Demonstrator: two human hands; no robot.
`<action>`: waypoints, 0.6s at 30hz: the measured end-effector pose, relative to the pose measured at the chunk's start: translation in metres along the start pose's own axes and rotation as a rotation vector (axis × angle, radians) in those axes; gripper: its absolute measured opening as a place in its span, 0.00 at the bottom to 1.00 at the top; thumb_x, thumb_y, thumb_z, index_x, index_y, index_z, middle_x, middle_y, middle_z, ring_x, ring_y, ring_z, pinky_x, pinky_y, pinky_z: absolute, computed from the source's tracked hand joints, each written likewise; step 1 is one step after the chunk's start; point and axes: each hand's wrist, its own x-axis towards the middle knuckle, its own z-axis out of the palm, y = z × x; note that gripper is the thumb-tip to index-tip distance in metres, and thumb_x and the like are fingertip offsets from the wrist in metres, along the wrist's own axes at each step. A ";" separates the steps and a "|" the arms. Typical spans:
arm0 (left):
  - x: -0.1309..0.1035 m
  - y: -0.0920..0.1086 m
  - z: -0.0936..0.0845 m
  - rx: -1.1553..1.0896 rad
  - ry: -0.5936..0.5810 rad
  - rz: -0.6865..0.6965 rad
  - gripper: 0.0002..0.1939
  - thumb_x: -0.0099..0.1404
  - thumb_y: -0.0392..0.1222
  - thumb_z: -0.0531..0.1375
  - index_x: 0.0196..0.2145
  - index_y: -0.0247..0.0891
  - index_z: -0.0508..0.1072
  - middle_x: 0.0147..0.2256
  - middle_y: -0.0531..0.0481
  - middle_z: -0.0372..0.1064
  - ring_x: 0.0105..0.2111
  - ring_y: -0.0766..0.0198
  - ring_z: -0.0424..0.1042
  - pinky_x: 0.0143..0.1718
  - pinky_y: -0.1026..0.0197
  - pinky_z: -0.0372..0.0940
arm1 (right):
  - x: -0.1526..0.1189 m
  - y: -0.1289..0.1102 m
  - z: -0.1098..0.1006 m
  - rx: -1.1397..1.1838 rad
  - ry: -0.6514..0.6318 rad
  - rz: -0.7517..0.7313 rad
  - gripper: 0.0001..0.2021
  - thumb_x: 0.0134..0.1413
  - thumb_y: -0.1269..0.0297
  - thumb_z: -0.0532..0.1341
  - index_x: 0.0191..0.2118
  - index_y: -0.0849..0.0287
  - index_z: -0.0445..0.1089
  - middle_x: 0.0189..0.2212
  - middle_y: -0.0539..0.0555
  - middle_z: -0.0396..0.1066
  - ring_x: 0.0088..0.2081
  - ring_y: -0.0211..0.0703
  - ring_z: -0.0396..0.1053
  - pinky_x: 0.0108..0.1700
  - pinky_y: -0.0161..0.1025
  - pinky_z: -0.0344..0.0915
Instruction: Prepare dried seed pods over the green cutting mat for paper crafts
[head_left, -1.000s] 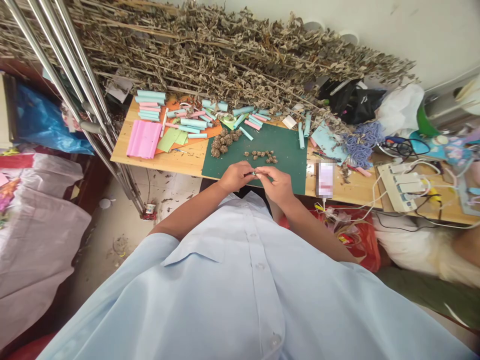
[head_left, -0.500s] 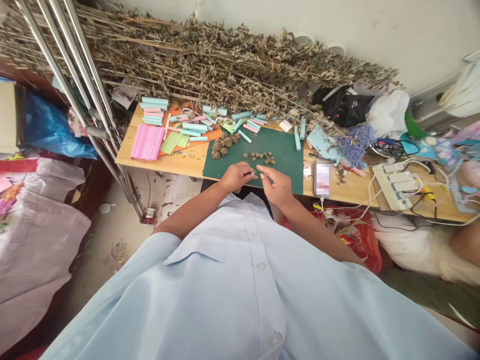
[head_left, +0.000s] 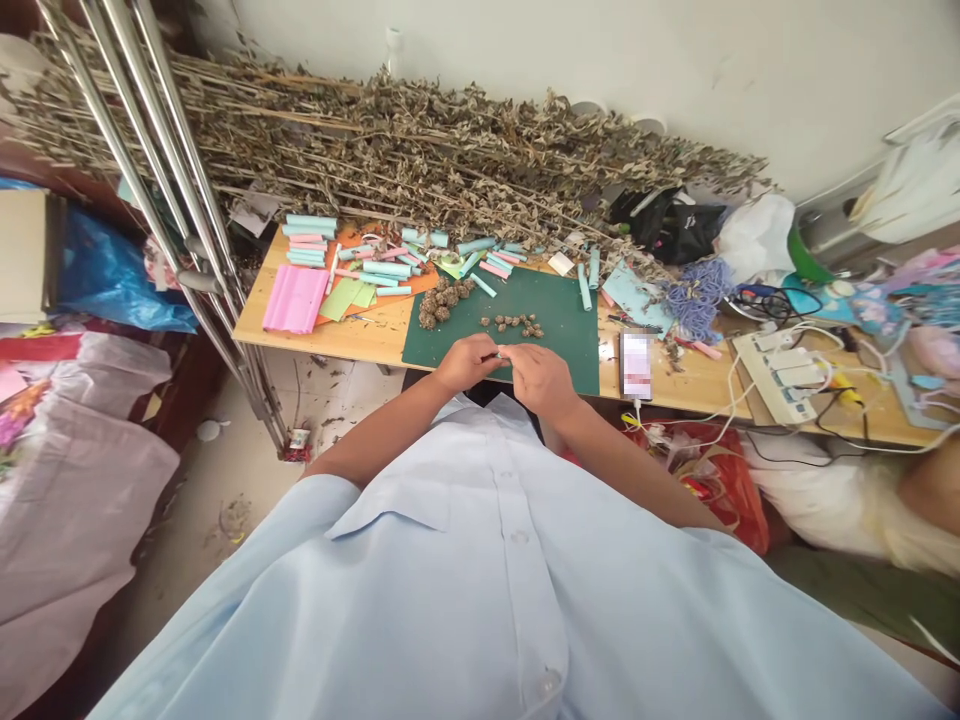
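My left hand (head_left: pixel 466 364) is closed in a pinch over the near edge of the green mat (head_left: pixel 570 350). Its fingertips meet those of my right hand (head_left: pixel 540 380), which is also closed. Something small and pale shows between the fingertips, too tiny to name. Just beyond my hands lies a loose row of small brown clumps (head_left: pixel 513 324) that look like dried plant matter. A heap of larger brown balls (head_left: pixel 442 303) sits at the mat's far left.
Blue and pink paper rolls (head_left: pixel 386 268) and a pink folded sheet (head_left: pixel 295 299) lie left. A phone (head_left: pixel 636 365) and a power strip (head_left: pixel 772 375) with cables stand right. Dried stalks (head_left: pixel 420 150) line the back; metal poles (head_left: pixel 176 180) rise at left.
My right hand has closed inward, its fingers now touching my left fingertips, where they stood slightly apart before. The camera view has shifted a little.
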 end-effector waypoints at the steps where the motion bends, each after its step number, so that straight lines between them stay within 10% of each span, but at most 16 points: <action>1: -0.001 0.000 0.000 0.002 0.001 0.007 0.22 0.75 0.56 0.60 0.32 0.35 0.79 0.32 0.47 0.73 0.34 0.63 0.73 0.38 0.62 0.66 | 0.001 -0.001 0.001 0.014 0.012 0.010 0.21 0.66 0.74 0.53 0.57 0.57 0.75 0.49 0.58 0.82 0.51 0.52 0.79 0.54 0.48 0.75; 9: -0.005 -0.005 0.004 0.008 0.018 0.044 0.18 0.74 0.56 0.62 0.42 0.37 0.82 0.37 0.43 0.78 0.39 0.61 0.77 0.42 0.60 0.70 | 0.005 0.019 0.009 0.289 0.174 0.235 0.17 0.71 0.66 0.53 0.59 0.53 0.74 0.49 0.58 0.82 0.50 0.50 0.79 0.56 0.49 0.75; 18: -0.003 0.001 0.001 0.035 -0.009 -0.003 0.20 0.74 0.57 0.61 0.37 0.37 0.81 0.35 0.45 0.76 0.37 0.62 0.76 0.41 0.62 0.69 | 0.037 0.049 0.050 0.034 -0.146 0.371 0.15 0.70 0.57 0.59 0.54 0.57 0.76 0.47 0.62 0.78 0.45 0.56 0.74 0.46 0.47 0.69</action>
